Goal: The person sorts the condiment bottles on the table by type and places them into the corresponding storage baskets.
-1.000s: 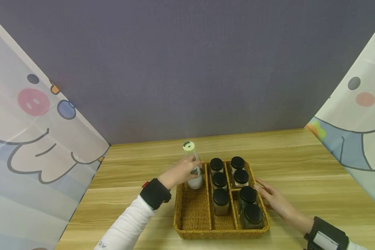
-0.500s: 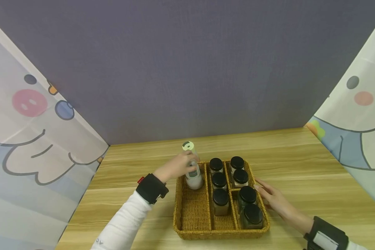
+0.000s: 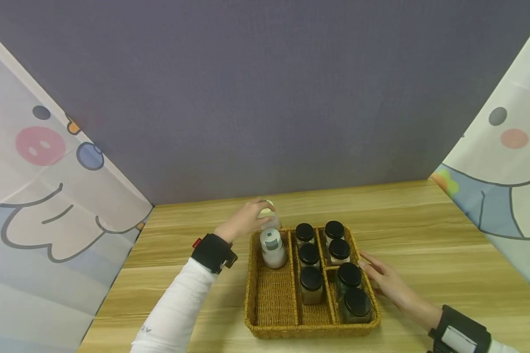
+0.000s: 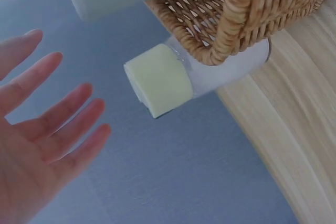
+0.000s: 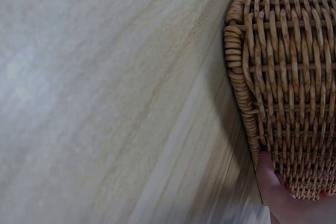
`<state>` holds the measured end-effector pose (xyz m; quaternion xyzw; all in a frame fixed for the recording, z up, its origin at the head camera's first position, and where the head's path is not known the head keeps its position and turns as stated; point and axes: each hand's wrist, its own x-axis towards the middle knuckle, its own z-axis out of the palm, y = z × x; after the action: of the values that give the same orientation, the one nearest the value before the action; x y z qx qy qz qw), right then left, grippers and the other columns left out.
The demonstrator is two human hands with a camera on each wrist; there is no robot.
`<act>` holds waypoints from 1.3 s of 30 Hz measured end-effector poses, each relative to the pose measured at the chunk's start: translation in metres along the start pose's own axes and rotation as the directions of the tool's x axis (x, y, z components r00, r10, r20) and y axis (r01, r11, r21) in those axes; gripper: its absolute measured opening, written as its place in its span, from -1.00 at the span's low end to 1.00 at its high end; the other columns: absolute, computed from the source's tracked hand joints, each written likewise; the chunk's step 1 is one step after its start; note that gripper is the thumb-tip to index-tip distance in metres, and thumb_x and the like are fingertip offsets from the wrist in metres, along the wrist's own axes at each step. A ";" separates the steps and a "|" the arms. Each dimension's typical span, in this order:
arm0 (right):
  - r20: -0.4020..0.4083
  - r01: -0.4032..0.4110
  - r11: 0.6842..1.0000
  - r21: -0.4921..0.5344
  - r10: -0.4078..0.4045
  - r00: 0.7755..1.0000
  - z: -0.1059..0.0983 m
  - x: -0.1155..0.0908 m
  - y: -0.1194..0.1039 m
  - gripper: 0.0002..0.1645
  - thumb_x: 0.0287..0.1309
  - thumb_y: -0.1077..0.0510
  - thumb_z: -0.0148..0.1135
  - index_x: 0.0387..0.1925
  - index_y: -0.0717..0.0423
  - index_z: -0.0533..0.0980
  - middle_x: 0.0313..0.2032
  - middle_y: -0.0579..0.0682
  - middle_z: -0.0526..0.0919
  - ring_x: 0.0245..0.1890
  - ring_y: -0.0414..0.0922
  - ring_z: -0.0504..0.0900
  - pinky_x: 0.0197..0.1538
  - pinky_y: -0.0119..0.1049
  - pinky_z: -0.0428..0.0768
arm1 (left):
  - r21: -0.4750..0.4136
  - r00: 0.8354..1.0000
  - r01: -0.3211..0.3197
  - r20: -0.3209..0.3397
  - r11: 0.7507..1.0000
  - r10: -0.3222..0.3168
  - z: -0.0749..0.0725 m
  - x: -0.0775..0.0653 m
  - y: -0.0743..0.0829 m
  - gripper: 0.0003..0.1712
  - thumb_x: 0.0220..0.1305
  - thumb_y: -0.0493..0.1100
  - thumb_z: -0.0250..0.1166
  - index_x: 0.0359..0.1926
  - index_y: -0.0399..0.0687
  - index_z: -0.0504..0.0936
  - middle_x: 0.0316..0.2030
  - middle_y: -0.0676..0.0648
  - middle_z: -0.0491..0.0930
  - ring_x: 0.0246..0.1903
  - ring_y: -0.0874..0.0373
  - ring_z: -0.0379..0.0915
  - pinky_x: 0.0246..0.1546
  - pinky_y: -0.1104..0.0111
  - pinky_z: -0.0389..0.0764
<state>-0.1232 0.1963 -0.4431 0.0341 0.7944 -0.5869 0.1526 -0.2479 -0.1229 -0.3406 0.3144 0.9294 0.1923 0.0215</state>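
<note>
My left hand, fingers spread, reaches over the back left corner of a wicker basket. A bottle with a pale yellow cap stands just behind the basket; in the left wrist view a gap separates my fingers from it. A white-capped bottle stands upright at the back of the left compartment. My right hand rests against the basket's right side, fingers extended at the rim. In the right wrist view part of that hand touches the woven outer wall.
Several black-lidded jars fill the middle and right compartments. Wood-grain tabletop surrounds the basket. A grey-blue panel rises behind, with cartoon-printed sheets at both sides.
My left hand has let go of the white-capped bottle, left standing in the left compartment, and moved up and back toward the yellow-capped one. The right hand stays at the basket.
</note>
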 end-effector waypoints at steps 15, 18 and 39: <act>-0.008 -0.004 1.000 -0.005 0.004 1.000 0.000 0.001 0.002 -0.27 0.27 -0.08 -0.14 0.32 0.20 -0.04 0.18 0.47 0.07 0.13 0.36 0.15 -0.11 0.18 0.45 | 0.004 0.998 0.056 -0.025 0.998 -0.056 0.006 0.015 -0.018 -0.68 0.16 -0.15 0.18 -0.06 -0.17 0.51 -0.06 -0.17 0.43 -0.02 -0.06 0.31 0.02 0.16 0.40; -0.008 -0.007 1.000 0.001 0.007 1.000 0.000 0.001 0.001 -0.27 0.27 -0.08 -0.14 0.32 0.22 -0.04 0.18 0.47 0.07 0.14 0.37 0.13 -0.10 0.20 0.44 | -0.001 0.998 0.051 -0.041 0.999 -0.051 0.007 0.017 -0.021 -0.69 0.15 -0.17 0.20 -0.07 -0.16 0.51 -0.08 -0.20 0.43 -0.05 -0.07 0.31 -0.01 0.15 0.41; 0.003 -0.002 1.000 0.011 0.002 1.000 0.000 0.003 0.001 -0.26 0.26 -0.10 -0.13 0.32 0.19 -0.04 0.20 0.47 0.03 0.15 0.36 0.12 -0.08 0.20 0.43 | 0.020 0.997 0.071 0.008 0.997 -0.071 0.017 0.030 -0.031 -0.58 0.12 -0.21 0.23 0.02 -0.20 0.45 -0.06 -0.18 0.41 -0.04 -0.09 0.31 0.02 0.13 0.38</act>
<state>-0.1254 0.1965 -0.4451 0.0348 0.7910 -0.5910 0.1542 -0.2876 -0.1220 -0.3654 0.2822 0.9417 0.1808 0.0295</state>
